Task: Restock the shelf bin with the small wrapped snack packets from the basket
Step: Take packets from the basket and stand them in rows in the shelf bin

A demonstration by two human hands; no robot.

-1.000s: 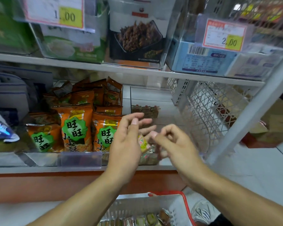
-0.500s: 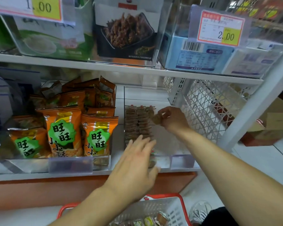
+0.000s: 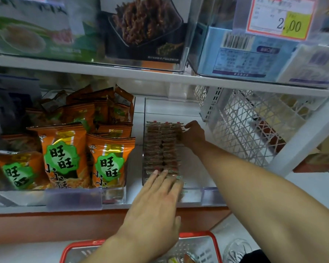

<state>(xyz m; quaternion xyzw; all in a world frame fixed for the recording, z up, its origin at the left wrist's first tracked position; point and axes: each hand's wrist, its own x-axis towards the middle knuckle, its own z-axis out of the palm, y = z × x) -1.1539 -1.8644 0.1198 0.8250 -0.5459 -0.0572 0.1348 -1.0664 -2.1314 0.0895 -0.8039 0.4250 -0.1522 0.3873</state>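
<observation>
Here left hand (image 3: 156,198) lies flat on packets (image 3: 162,149); right hand (image 3: 193,133) pinches rear packets.

Both forearms were bare to the lower picture edge, with no sleeve, watch or ring visible. The left hand (image 3: 156,202) and right hand (image 3: 193,134) wore no gloves. Right of the basket (image 3: 216,243), dark clothing showed.
</observation>
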